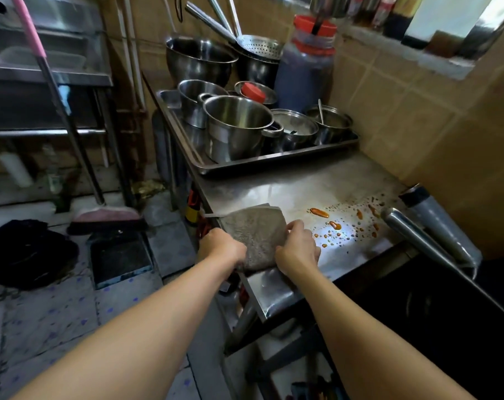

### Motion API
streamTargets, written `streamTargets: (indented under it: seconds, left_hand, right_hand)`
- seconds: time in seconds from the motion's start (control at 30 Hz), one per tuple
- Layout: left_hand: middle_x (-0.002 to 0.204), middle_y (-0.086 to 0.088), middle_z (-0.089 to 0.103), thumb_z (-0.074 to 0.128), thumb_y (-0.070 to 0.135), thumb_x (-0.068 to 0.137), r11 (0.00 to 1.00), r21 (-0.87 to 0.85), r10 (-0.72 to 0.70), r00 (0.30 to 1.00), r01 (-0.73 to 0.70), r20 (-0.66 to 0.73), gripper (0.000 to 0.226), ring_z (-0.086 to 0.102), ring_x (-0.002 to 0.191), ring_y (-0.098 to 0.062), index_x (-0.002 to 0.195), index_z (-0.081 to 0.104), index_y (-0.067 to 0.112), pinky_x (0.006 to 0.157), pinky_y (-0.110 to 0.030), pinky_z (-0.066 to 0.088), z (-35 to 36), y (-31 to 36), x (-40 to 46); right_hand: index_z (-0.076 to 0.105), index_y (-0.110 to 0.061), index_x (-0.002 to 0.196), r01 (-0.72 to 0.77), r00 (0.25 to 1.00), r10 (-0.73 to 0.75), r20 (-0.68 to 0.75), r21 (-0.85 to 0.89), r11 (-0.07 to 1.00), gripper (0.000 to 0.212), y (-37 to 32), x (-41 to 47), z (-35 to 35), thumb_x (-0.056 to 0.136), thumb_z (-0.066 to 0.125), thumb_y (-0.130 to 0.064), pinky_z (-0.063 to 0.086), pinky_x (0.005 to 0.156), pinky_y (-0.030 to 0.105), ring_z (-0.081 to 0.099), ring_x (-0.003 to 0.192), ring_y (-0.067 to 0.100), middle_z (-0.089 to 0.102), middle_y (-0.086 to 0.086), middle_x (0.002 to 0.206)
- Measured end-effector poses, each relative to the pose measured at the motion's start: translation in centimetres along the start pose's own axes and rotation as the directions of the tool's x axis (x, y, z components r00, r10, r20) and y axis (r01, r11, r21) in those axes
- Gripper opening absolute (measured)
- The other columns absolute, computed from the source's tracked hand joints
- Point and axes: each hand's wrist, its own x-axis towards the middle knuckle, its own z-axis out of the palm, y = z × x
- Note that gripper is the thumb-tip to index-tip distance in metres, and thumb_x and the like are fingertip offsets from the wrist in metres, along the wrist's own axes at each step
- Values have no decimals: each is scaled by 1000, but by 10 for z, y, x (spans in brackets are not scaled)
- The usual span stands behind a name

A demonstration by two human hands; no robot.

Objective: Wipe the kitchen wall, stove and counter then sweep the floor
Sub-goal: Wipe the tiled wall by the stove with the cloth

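Steel counter (317,180) ran along a tan tiled wall (418,116), and from my feed I saw a grey cloth (252,235) folded on its near left corner. My left hand (220,248) gripped the cloth's left edge, fingers curled under it out of sight, and my right hand (298,246) held its right edge, with the thumb and fingertips pressed onto the fabric. Just beside the right hand, orange-red sauce drops (343,223) were spattered across the counter under a bright glare, reaching toward two metal cylinders (426,235) lying at the counter's right end. Behind the cloth a steel tray (273,160) carried several pots, among them a large two-handled pot (236,128), with bowls, a perforated ladle (259,47) and a tall jar with a red lid (305,64) farther back. On the patterned floor (57,313) to the left, a pink-handled broom (63,111) leaned against a steel rack, its head near a dark dustpan (119,255).
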Motion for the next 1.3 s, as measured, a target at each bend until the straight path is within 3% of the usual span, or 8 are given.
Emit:
streamTargets:
  seconds: [0.2, 0.4, 0.57, 0.67, 0.83, 0.93, 1.07, 1.3]
  left_hand:
    - [64, -7, 51, 64, 6, 80, 957, -287, 66, 991, -31, 116, 24, 47, 57, -21, 61, 49, 9, 46, -25, 31, -22, -7, -29]
    - [69, -6, 36, 50, -10, 78, 829, -559, 10, 1000, 3, 20, 29, 33, 57, -18, 68, 36, 13, 47, -28, 24, -40, -10, -66]
    - [112, -10, 45, 44, -20, 76, 725, -686, 126, 991, -55, 53, 72, 46, 85, -20, 133, 39, 23, 55, -26, 38, -66, -1, -122]
    - [119, -7, 45, 37, -25, 73, 748, -653, 282, 948, -121, 148, 79, 50, 85, -19, 134, 49, 24, 59, -22, 41, -76, 5, -151]
    - [91, -13, 62, 50, -21, 72, 749, -649, 273, 954, -131, 124, 51, 54, 71, -19, 114, 66, 4, 54, -18, 44, -75, 14, -205]
    - [98, -15, 63, 59, -18, 74, 772, -602, 340, 933, -206, 117, 48, 57, 79, -23, 117, 62, 3, 64, -25, 50, -65, 19, -241]
    - [102, -10, 66, 75, 1, 73, 857, -358, 446, 881, -370, 159, 30, 62, 93, -25, 99, 67, 14, 78, -36, 54, -35, 23, -290]
    - [87, -4, 65, 70, 16, 78, 784, -103, 609, 726, -612, 319, 6, 60, 79, -14, 81, 65, 16, 63, -28, 52, 22, 43, -374]
  right_hand:
    - [47, -12, 76, -117, 976, 129, 174, -76, 990, 10, -15, -21, -17, 81, 52, -5, 31, 81, 31, 52, 91, 29, 53, 6, 85]
    - [47, -16, 73, -129, 974, 71, 217, 267, 955, 15, -10, -60, -46, 77, 58, -6, 38, 79, 32, 50, 85, 25, 52, 5, 83]
    - [60, -7, 61, -351, 925, 32, 380, 815, 460, 25, 8, -89, -92, 69, 50, 15, 41, 60, 31, 52, 67, 26, 58, 12, 66]
    - [56, -10, 117, -369, 908, -71, 413, 868, 331, 46, 22, -104, -123, 76, 58, 11, 54, 68, 36, 62, 80, 29, 61, 23, 111]
    - [69, -20, 104, -198, 926, -203, 318, 868, 455, 50, 56, -144, -173, 80, 50, 20, 56, 67, 26, 61, 93, 23, 51, 13, 135]
    - [69, -17, 108, -101, 959, -143, 246, 764, 637, 48, 80, -171, -198, 78, 56, 18, 54, 87, 36, 59, 103, 25, 59, 9, 123]
    - [68, -23, 95, 62, 998, -56, -27, 432, 900, 28, 117, -205, -228, 76, 73, -3, 51, 77, 26, 59, 95, 16, 63, -1, 103]
    - [58, -21, 81, 149, 989, -139, -56, 426, 893, 14, 217, -253, -270, 85, 65, -10, 46, 65, 25, 58, 84, 15, 61, -1, 86]
